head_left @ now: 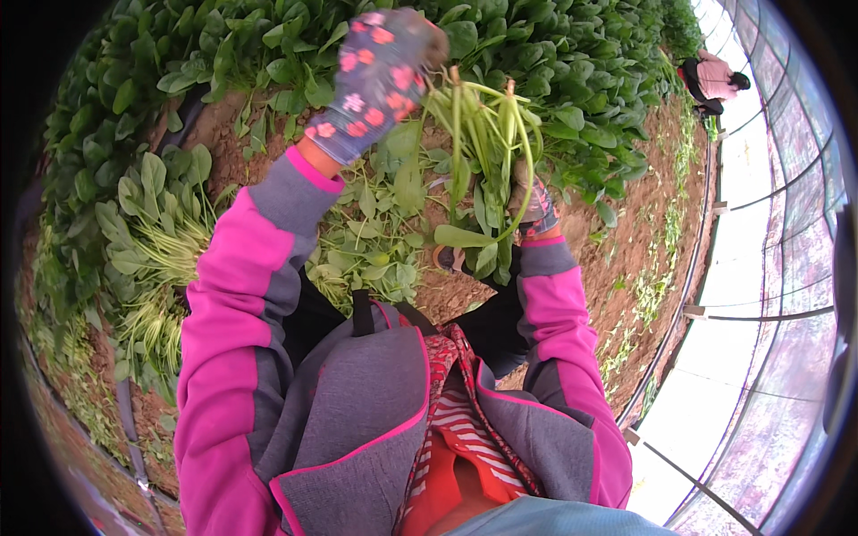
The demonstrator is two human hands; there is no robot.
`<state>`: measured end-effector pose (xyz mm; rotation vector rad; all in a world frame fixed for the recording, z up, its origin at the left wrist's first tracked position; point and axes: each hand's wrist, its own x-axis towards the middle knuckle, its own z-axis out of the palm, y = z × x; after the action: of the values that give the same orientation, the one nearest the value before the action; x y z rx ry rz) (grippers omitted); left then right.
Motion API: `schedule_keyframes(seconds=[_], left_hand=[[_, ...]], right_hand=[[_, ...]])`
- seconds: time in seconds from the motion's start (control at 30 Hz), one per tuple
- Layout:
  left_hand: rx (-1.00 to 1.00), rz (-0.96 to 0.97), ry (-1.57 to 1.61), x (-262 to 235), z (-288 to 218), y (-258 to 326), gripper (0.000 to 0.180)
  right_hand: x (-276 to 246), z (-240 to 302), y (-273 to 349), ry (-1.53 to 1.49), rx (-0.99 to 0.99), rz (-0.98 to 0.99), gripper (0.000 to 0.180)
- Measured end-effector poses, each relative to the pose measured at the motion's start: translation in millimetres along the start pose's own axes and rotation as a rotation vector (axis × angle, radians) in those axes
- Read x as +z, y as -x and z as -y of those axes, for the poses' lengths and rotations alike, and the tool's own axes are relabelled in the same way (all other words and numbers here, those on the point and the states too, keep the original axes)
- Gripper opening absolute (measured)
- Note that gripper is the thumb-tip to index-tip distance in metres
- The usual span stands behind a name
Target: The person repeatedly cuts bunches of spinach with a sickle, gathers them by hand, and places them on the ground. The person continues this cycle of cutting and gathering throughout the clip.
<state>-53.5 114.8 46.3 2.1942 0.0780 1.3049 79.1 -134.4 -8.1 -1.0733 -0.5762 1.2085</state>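
Note:
My right hand, in a patterned glove, is closed around a bunch of spinach. The bunch is upside down, its cut root ends up and its leaves hanging. One long stem bends out in a loop over the right hand. My left hand, in a grey glove with pink flowers, is beside the root ends at the upper left. Its fingers curl inward and are partly smeared; what they hold, if anything, is hidden. Loose leaves lie on the soil below the left forearm.
Standing spinach plants fill the far side. Piled picked spinach lies at the left near a dark hose. Brown soil with scattered leaves runs along the right, beside a plastic greenhouse wall. Another person is at the far right.

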Motion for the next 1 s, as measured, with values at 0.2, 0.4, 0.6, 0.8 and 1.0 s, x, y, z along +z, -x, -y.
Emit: schedule_keyframes(seconds=[0.2, 0.4, 0.6, 0.8, 1.0], left_hand=[[-0.129, 0.03, 0.356, -14.8, -20.9, 0.9, 0.015], [-0.336, 0.258, 0.356, 11.5, -41.5, 19.2, 0.027], [-0.375, 0.29, 0.289, 3.8, -31.1, 17.8, 0.017], [-0.341, 0.441, 0.244, -40.0, -3.7, 2.6, 0.013], [-0.348, 0.304, 0.369, -26.6, -10.0, 5.7, 0.02]], right_hand=[[-0.5, 1.9, -0.8, -0.115, -0.042, -0.132, 0.073], [-0.8, 0.6, -1.7, 0.087, -0.001, -0.142, 0.073], [-10.8, -6.4, -4.3, 0.053, 0.03, -0.039, 0.071], [-15.7, -11.3, -13.1, -0.077, -0.096, -0.051, 0.066], [-12.8, -6.7, -11.5, -0.1, -0.055, -0.096, 0.066]])
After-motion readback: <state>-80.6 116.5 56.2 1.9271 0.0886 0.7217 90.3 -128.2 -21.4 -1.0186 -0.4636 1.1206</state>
